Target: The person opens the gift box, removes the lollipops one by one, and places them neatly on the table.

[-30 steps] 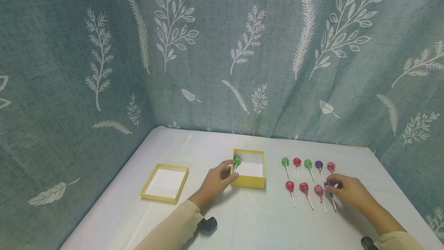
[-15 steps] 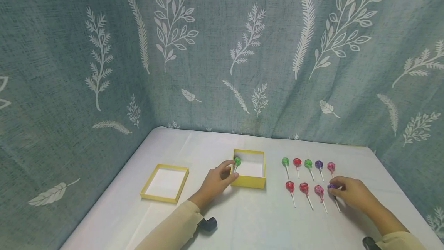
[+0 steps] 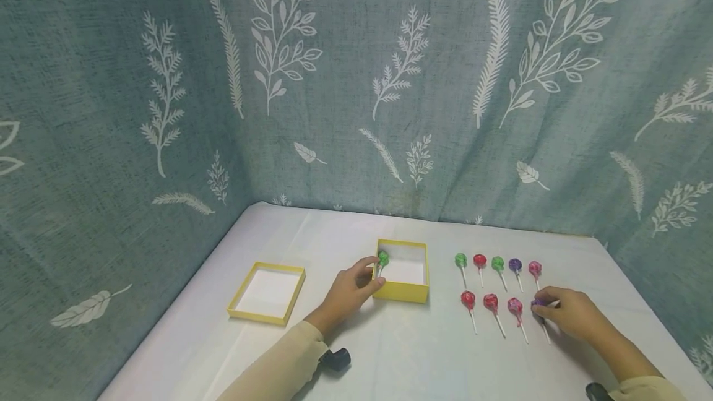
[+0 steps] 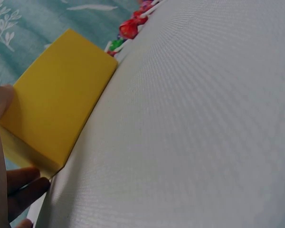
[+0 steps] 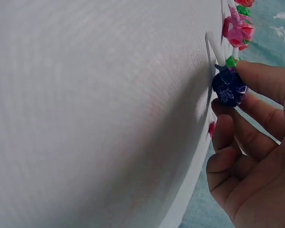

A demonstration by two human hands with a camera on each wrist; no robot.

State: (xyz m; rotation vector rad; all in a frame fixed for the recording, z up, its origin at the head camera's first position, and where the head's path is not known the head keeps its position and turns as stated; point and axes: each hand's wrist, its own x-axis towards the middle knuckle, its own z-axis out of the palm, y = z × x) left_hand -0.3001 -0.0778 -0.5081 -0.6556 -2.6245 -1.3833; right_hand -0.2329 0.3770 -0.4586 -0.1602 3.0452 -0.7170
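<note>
My left hand (image 3: 350, 289) grips the near-left corner of a yellow open-topped box (image 3: 400, 291), thumb at the front wall and fingers along the left side. Inside the box, against its left wall, lies a green lollipop (image 3: 383, 258). With thumb and fingertips, my right hand (image 3: 574, 312) pinches the wrapped head of a purple lollipop (image 5: 229, 88). Its white stick points toward the front of the table in the head view. Just left of it lies a pink lollipop (image 3: 515, 306); another pink lollipop (image 3: 535, 268) is behind it.
A shallow yellow-rimmed lid (image 3: 266, 319) lies left of the box. Two rows of lollipops lie right of it, including a red lollipop (image 3: 468, 299), a green lollipop (image 3: 460, 260) and a second purple lollipop (image 3: 515, 265). A patterned curtain (image 3: 345, 91) borders the white table (image 3: 423, 351).
My right hand has shifted the purple lollipop a little to the right and toward the front, away from the pink one beside it. My left hand stays on the box.
</note>
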